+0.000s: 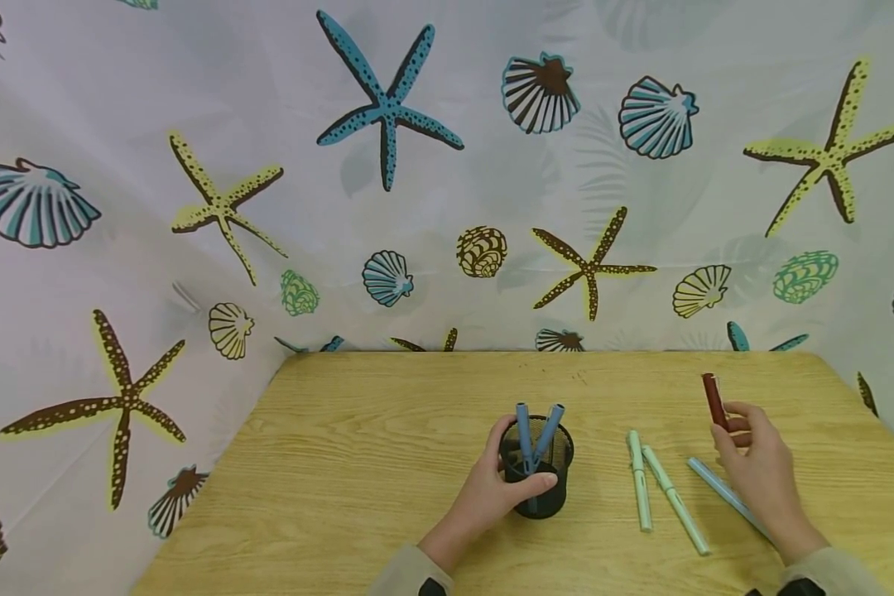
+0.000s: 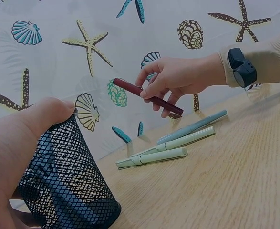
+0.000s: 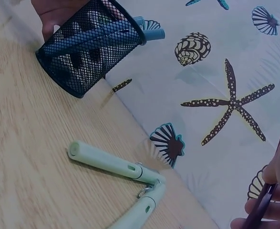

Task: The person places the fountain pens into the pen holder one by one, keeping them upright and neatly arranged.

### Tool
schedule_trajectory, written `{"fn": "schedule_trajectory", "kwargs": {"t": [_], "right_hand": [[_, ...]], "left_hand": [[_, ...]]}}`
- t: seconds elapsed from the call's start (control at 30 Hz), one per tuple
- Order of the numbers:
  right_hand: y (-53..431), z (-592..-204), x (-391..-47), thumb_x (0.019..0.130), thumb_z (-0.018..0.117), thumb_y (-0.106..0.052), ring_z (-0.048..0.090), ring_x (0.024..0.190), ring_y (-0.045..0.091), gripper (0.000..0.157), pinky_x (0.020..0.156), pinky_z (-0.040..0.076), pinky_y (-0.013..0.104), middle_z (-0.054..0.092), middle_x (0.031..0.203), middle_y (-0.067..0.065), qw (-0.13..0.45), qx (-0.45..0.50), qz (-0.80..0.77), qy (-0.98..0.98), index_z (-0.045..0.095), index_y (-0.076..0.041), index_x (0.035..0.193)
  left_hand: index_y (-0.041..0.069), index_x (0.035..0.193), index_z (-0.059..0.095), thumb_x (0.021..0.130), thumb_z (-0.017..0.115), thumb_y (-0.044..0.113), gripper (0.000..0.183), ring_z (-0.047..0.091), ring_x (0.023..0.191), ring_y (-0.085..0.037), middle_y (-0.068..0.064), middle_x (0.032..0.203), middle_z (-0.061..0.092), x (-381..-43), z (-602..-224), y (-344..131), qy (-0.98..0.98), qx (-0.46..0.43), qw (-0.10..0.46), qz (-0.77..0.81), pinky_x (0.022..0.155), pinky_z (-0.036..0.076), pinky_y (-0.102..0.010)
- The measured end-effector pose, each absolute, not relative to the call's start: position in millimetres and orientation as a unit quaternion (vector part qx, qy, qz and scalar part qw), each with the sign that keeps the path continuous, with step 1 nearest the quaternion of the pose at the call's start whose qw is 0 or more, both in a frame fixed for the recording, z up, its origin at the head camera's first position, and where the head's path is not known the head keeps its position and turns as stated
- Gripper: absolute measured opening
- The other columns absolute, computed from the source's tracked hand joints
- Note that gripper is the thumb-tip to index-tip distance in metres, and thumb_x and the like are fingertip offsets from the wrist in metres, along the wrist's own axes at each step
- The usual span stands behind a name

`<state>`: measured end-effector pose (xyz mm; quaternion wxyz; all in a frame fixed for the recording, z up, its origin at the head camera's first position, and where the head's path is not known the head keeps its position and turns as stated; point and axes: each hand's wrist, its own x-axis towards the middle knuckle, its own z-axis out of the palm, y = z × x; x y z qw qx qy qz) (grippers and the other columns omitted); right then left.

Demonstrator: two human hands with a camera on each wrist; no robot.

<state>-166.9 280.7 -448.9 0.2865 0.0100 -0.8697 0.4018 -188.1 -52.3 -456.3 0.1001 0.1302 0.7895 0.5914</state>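
My left hand grips a black mesh pen cup, its thumb across the near side. Two blue pens lean inside the cup and stick out above its rim. In the right hand a dark red pen is pinched between thumb and fingers, raised above the table; the left wrist view shows this pen slanting through the fingers. Below that hand lies a blue pen, partly hidden by it. Two light green pens lie between the cup and the right hand, their capped ends close together.
Everything rests on a wooden table with light grain. A white cloth printed with starfish and shells hangs behind the table and along its sides.
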Motion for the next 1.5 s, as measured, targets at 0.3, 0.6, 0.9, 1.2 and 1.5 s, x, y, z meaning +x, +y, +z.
{"fn": "schedule_trajectory", "kwargs": {"t": [0.3, 0.6, 0.9, 1.2, 1.5], "right_hand": [[265.9, -443.5, -165.2, 0.089, 0.06, -0.003, 0.049, 0.07, -0.008, 0.031, 0.052, 0.046, 0.014, 0.058, 0.094, 0.017, 0.317, 0.016, 0.398, -0.861, 0.051, 0.003, 0.119], [246.8, -433.0, -166.7, 0.087, 0.061, 0.003, 0.054, 0.071, -0.004, 0.031, 0.058, 0.047, 0.011, 0.057, 0.093, 0.013, 0.338, 0.043, 0.447, -0.827, 0.052, 0.004, 0.116], [229.9, -423.5, -166.4, 0.087, 0.061, 0.004, 0.058, 0.075, 0.003, 0.034, 0.061, 0.049, 0.015, 0.057, 0.096, 0.01, 0.334, 0.059, 0.492, -0.802, 0.051, 0.001, 0.12], [203.5, -393.2, -155.9, 0.085, 0.056, 0.013, 0.059, 0.075, 0.005, 0.03, 0.063, 0.048, 0.014, 0.055, 0.093, 0.019, 0.352, 0.092, 0.516, -0.776, 0.049, 0.012, 0.114], [195.2, -400.6, -167.2, 0.085, 0.056, 0.015, 0.061, 0.076, 0.009, 0.033, 0.064, 0.05, 0.019, 0.054, 0.095, 0.02, 0.365, 0.143, 0.54, -0.744, 0.048, 0.012, 0.116]], "left_hand": [[0.047, 0.14, 0.021, 0.074, 0.074, 0.05, 0.085, 0.052, 0.1, -0.028, -0.014, 0.144, 0.027, -191.9, -466.1, -51.8, 0.789, 0.129, 0.096, 0.593, 0.07, 0.046, -0.039], [0.048, 0.14, 0.022, 0.075, 0.074, 0.047, 0.083, 0.045, 0.117, -0.035, -0.011, 0.146, 0.027, -191.4, -465.2, -50.1, 0.802, 0.12, 0.083, 0.579, 0.08, 0.044, -0.048], [0.045, 0.141, 0.021, 0.076, 0.073, 0.047, 0.084, 0.042, 0.121, -0.038, -0.012, 0.147, 0.026, -190.5, -463.7, -50.4, 0.804, 0.121, 0.083, 0.576, 0.082, 0.043, -0.051], [0.042, 0.143, 0.02, 0.075, 0.073, 0.049, 0.087, 0.041, 0.122, -0.04, -0.012, 0.148, 0.024, -189.2, -460.7, -50.0, 0.802, 0.121, 0.085, 0.579, 0.082, 0.043, -0.053], [0.046, 0.142, 0.021, 0.072, 0.074, 0.053, 0.087, 0.047, 0.114, -0.032, -0.012, 0.143, 0.031, -190.9, -467.0, -50.2, 0.805, 0.115, 0.082, 0.576, 0.078, 0.044, -0.046]]}}
